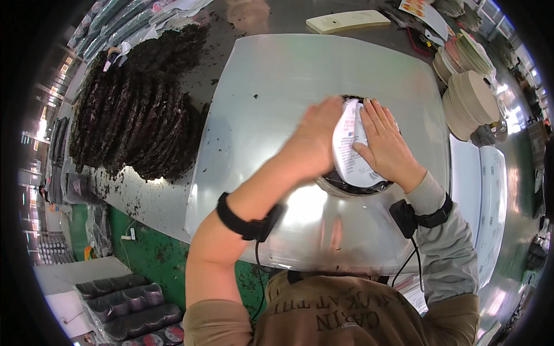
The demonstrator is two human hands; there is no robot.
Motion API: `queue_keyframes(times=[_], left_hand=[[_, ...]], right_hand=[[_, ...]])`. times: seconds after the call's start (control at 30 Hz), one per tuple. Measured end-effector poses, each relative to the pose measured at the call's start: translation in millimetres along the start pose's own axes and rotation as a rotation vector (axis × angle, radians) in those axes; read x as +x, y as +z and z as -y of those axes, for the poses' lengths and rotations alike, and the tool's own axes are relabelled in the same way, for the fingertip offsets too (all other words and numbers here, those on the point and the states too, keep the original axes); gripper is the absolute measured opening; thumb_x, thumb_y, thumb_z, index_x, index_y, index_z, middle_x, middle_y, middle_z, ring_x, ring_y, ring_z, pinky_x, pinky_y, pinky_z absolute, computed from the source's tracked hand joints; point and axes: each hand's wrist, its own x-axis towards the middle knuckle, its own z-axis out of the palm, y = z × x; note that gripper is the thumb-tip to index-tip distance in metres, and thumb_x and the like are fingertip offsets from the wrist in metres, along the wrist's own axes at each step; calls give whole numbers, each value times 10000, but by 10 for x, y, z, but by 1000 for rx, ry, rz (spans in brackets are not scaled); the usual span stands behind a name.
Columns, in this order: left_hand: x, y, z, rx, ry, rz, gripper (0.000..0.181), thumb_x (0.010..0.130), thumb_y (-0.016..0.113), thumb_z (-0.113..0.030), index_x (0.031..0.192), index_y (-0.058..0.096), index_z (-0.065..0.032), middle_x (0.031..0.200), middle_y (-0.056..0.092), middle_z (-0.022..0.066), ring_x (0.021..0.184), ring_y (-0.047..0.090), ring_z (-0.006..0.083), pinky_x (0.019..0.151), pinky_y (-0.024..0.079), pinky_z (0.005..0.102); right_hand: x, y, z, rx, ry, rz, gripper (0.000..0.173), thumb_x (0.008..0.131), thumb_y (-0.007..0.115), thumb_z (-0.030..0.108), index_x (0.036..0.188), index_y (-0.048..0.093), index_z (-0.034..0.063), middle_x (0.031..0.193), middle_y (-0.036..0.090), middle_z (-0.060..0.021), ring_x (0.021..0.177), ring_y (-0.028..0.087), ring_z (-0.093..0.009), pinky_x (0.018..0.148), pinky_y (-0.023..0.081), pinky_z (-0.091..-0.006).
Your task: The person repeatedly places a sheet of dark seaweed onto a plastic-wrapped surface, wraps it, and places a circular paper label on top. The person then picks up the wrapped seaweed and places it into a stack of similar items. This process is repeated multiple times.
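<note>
A folded or bowed white printed label sheet [346, 142] lies over a round, dark bundle [342, 189], whose shiny black wrap shows around the sheet's lower edge. My left hand [319, 129] is at the left edge of the sheet, blurred, its fingers hidden from below. Flat on the sheet's right part rests my right hand [383, 140], thumb spread toward the middle. Both sit over a smooth metal or clear-covered work surface [268, 142]. To the left stands a big row of round, dark dried seaweed sheets [134, 116], crumbs scattered around it.
Stacks of round cream discs [469, 104] stand at the right, beside rolled white printed sheets [491, 207]. A curved cream block [348, 21] lies at the back. Clear-bagged dark rolls [134, 307] are at lower left. Cords hang from black wrist straps [242, 225].
</note>
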Motion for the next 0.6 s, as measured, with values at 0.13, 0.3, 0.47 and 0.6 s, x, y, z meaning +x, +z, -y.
queue_keyframes(times=[0.13,0.3,0.47,0.6], left_hand=[[-89,50,97,-1423,-907,-285,439,914,366,-281,1225,427,23,1242,451,152,1141,431,221,936,342,315],[-219,332,505,-570,-672,-174,359,882,427,-285,1101,565,-35,1107,523,194,1034,493,295,876,381,342],[-17,-23,374,24,-326,-37,193,822,491,-178,805,575,-5,653,567,201,675,560,368,611,435,448],[233,-289,-510,108,-68,-38,101,778,523,-134,772,529,-34,652,581,161,616,570,340,537,436,424]], right_hand=[[221,91,209,-208,-77,89,745,837,406,505,1267,318,-97,1359,268,-234,1291,206,-337,1065,110,-436],[-84,-213,543,114,-602,253,691,808,513,446,1200,379,-106,1304,357,-216,1250,295,-318,1039,207,-450],[-219,-294,212,201,-247,139,598,812,519,372,1275,358,30,1359,305,-148,1279,234,-326,1039,146,-510],[-332,-184,135,68,-243,87,607,812,515,385,1277,345,34,1338,311,-155,1275,202,-351,1027,126,-545]])
